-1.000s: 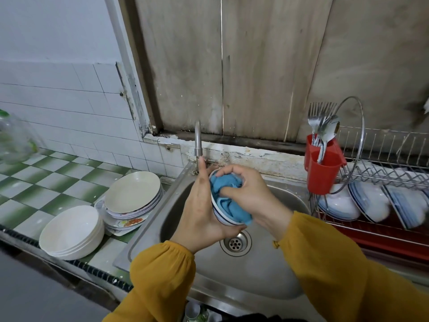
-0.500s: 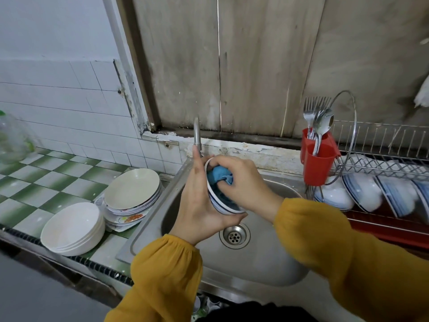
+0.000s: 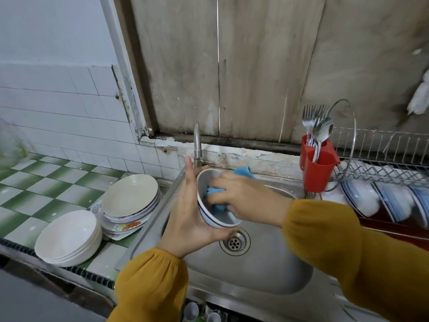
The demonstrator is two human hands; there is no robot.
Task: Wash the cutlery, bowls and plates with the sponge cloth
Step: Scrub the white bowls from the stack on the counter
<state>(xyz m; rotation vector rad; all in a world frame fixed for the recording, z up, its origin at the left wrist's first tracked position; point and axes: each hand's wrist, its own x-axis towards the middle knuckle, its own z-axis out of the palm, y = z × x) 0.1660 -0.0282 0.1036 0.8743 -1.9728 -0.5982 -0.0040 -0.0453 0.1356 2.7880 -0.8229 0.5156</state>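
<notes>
Home kitchen: steel sink (image 3: 255,270) with tap (image 3: 197,145), tiled counter (image 3: 46,182), dish rack (image 3: 383,168), stacked plates (image 3: 130,196).

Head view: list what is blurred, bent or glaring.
Head view: the right hand and sponge cloth are motion-blurred inside the bowl; the dish rack smears at the right edge; the wide-angle lens bows the wall tiles; light is soft, with dull sheen on the sink.
</notes>
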